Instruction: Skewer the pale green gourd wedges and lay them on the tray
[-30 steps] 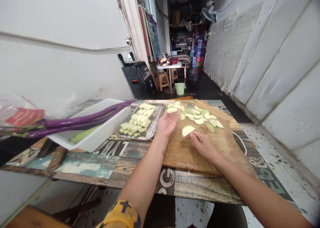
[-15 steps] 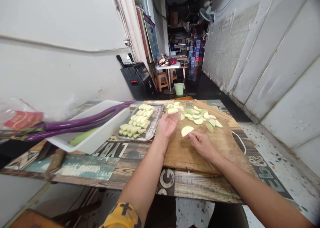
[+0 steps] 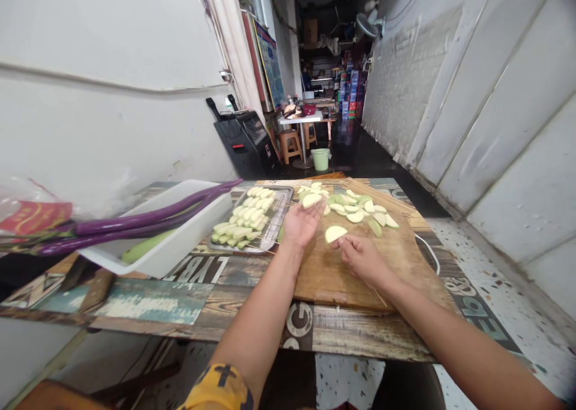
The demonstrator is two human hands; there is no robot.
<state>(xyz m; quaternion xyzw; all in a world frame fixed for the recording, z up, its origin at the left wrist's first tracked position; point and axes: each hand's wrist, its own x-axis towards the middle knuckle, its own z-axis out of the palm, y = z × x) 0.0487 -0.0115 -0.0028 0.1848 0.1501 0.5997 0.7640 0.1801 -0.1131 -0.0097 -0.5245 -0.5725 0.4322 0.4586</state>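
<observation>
My left hand (image 3: 300, 224) lies palm up at the left edge of the wooden cutting board (image 3: 360, 278), and a pale green-white vegetable slice (image 3: 312, 200) rests at its fingertips. My right hand (image 3: 361, 257) is over the middle of the board. Its fingers are pinched on the near edge of another pale slice (image 3: 335, 233). A thin stick seems to run back from under this hand. A heap of several more cut slices (image 3: 360, 209) lies at the board's far end.
A metal tray (image 3: 274, 233) left of the board holds rows of slices. A white tub (image 3: 180, 245) further left carries long purple eggplants (image 3: 148, 218) and a green vegetable. A plastic bag lies at far left. Walls flank the patterned table (image 3: 180, 296), and a corridor runs beyond it.
Both hands keep almost the same pose with their slices. Only the view has shifted slightly.
</observation>
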